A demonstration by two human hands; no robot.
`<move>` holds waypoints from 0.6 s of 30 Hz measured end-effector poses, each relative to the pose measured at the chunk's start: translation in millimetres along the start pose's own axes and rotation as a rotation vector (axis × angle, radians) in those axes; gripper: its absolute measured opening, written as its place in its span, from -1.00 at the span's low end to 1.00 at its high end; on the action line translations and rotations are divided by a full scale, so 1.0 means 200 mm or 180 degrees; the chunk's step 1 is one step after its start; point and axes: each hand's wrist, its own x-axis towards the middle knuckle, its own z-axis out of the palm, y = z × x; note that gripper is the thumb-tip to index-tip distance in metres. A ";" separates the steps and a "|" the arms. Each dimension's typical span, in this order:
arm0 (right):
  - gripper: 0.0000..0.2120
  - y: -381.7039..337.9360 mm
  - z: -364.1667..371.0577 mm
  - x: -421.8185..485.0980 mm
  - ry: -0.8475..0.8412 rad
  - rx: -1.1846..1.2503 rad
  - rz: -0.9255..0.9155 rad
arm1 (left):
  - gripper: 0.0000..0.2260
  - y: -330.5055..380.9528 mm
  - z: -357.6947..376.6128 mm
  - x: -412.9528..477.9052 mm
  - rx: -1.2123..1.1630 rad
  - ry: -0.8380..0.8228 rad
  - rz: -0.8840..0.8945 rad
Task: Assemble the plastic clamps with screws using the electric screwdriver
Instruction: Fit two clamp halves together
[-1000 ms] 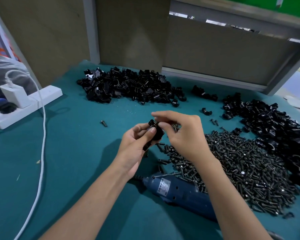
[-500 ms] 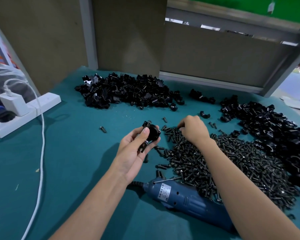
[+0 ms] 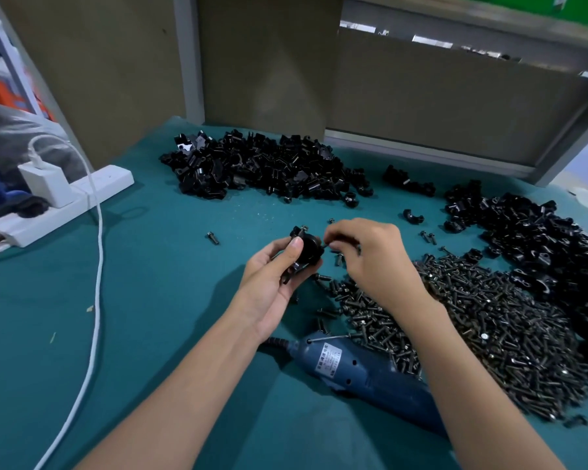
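the left grip [image 3: 272, 283] holds a black plastic clamp [image 3: 308, 250] above the teal surface [image 3: 157, 300], thumb pressed across its face. the right grip [image 3: 370, 259] pinches a screw [image 3: 325, 246] at the clamp's right edge (only its tip shows). the blue electric screwdriver [image 3: 360, 368] lies untouched between the forearms, against the screw heap [image 3: 489, 320].

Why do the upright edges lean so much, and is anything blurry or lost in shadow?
Head view: the wide-angle lens likely leans the grey frame post and stretches the forearms. Head view: soft light, the left hand casting a faint shadow on the green mat. Head view: the clamp is sharp, the screw in the right hand tiny and soft, the black clamp piles lose detail.
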 end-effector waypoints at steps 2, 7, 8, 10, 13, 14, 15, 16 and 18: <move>-0.87 -0.02 0.00 -0.01 -0.0042 -0.0127 -0.0084 | -0.71 0.00 0.00 -0.01 0.0133 -0.0056 -0.0004; -0.84 -0.06 0.00 -0.04 -0.0064 -0.0043 -0.0037 | -0.72 0.02 -0.02 -0.01 0.0318 -0.0148 -0.0049; -0.79 -0.06 0.00 -0.05 0.0006 0.0050 0.0038 | -0.72 0.02 -0.02 -0.01 0.0364 -0.0190 -0.0053; -0.75 -0.06 -0.01 -0.05 0.0080 0.0164 0.0103 | -0.71 0.03 -0.01 -0.02 0.0455 -0.0260 -0.0052; -0.81 -0.06 -0.04 -0.06 0.0020 0.0210 0.0022 | -0.63 0.03 -0.01 -0.03 0.0520 -0.0324 -0.0062; -0.82 -0.06 -0.04 -0.06 0.0016 0.0241 0.0008 | -0.60 0.03 -0.01 -0.03 0.0510 -0.0337 -0.0078; -0.84 -0.06 -0.05 -0.06 0.0021 0.0266 0.0003 | -0.58 0.03 -0.01 -0.03 0.0497 -0.0345 -0.0099; -0.86 -0.06 -0.06 -0.06 0.0032 0.0283 0.0012 | -0.57 0.03 -0.01 -0.03 0.0477 -0.0352 -0.0121; -0.90 -0.06 -0.07 -0.06 0.0071 0.0334 0.0066 | -0.58 0.02 -0.01 -0.04 0.0415 -0.0376 -0.0158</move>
